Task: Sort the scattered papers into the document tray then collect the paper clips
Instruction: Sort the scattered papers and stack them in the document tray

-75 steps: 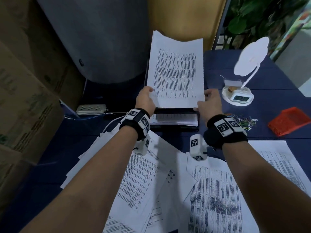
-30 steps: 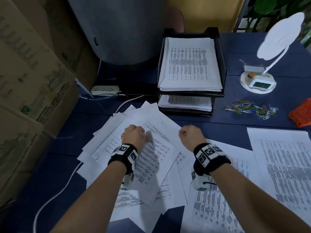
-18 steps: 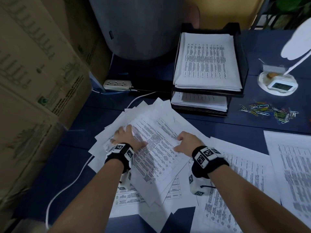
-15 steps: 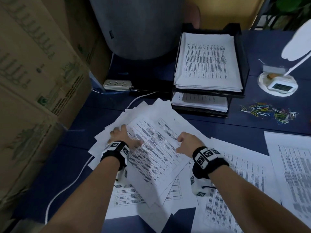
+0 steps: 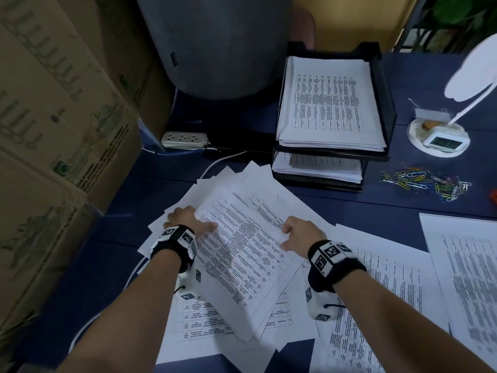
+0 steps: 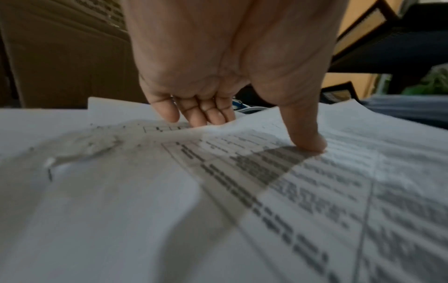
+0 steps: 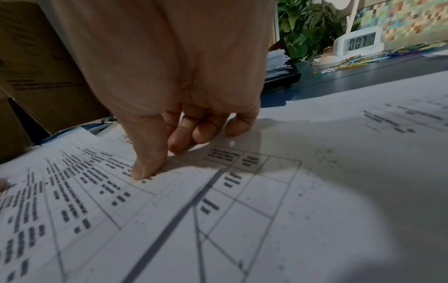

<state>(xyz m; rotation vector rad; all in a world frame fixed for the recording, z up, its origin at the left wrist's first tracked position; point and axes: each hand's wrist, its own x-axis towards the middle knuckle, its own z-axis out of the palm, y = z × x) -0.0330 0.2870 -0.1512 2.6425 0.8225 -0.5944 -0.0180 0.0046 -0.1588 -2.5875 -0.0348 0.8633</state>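
Covering blue table (image 5: 336, 208), scattered papers (image 5: 242, 251).

Dim room: blue table (image 5: 336, 203), cardboard boxes (image 5: 53, 117), plant (image 7: 305, 28).

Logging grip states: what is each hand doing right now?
Left hand: pinching the left edge of the loose paper pile.
Right hand: pinching the pile's right edge.
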